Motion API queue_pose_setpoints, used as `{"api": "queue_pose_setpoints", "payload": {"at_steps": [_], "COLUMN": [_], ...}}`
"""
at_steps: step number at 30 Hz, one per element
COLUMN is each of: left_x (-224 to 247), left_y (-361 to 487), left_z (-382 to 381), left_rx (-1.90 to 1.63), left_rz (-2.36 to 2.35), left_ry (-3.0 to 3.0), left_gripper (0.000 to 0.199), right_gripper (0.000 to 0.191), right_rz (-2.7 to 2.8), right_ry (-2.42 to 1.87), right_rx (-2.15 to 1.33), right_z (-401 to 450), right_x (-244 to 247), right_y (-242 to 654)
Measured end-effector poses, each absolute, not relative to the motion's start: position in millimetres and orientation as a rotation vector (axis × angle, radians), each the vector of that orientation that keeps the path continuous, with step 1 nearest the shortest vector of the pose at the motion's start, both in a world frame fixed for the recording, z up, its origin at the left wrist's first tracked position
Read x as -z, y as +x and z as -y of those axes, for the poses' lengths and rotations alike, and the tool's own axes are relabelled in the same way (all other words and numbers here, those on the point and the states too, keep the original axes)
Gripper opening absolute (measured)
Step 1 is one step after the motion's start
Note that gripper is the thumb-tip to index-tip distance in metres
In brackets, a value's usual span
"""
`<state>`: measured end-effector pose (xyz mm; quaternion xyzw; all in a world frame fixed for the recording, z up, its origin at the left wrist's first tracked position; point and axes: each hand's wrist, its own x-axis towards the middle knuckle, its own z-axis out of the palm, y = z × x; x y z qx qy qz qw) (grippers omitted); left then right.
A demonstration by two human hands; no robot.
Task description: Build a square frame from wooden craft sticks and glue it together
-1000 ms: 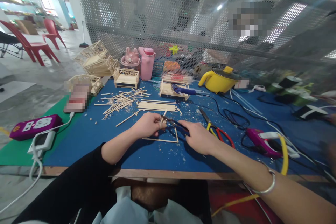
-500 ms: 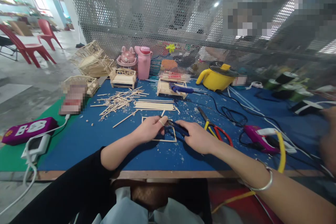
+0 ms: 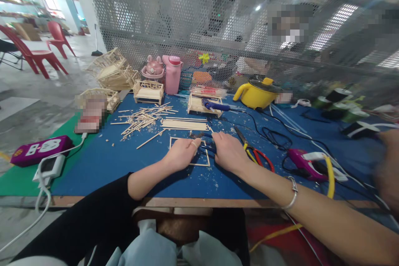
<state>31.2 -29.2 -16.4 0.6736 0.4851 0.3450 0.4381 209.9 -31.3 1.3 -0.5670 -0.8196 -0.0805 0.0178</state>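
Note:
My right hand is closed around the dark blue handles of a pair of cutting pliers. Their jaws point left, just above my left fingertips. My left hand, a ring on one finger, is pinched shut on a thin wooden stick, mostly hidden by the fingers and jaws. Beneath both hands, a rectangular frame of thin sticks lies flat on the blue mat. Just beyond it is a row of parallel wooden sticks. A loose pile of sticks is to the left.
Small wooden beds stand at the back, and a blue glue gun rests on one. Scissors, a yellow pot and cables are on the right. A phone lies left. Another person's blurred hand shows at the right edge.
My right hand has shifted slightly up and closer to my left, its fingers wrapped further over the pliers. The stick upright by my left fingers is now mostly hidden. The view has shifted slightly.

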Motion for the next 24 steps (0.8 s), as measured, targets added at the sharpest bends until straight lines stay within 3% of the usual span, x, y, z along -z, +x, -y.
{"api": "queue_pose_setpoints", "payload": {"at_steps": [3, 9, 17, 24], "left_x": [13.3, 9.4, 5.5, 6.3], "left_y": [32.9, 17.1, 7.9, 8.3], "left_z": [29.3, 15.5, 6.6, 11.4], "left_rx": [-0.924, -0.805, -0.683, -0.584], "left_rz": [-1.099, -0.88, -0.811, -0.766], "left_ry": [1.562, 0.928, 0.616, 0.708], "left_gripper": [0.051, 0.041, 0.055, 0.023], "right_gripper": [0.033, 0.027, 0.019, 0.019], "right_rz": [2.512, 2.52, 2.658, 2.747], "right_ry": [-1.816, -1.679, -1.527, -1.622], "right_rx": [0.139, -0.464, -1.057, -1.022], "right_z": [25.9, 22.8, 22.1, 25.2], "right_x": [-5.2, -23.7, -49.0, -47.9], "right_y": [214.1, 227.8, 234.9, 233.8]}}
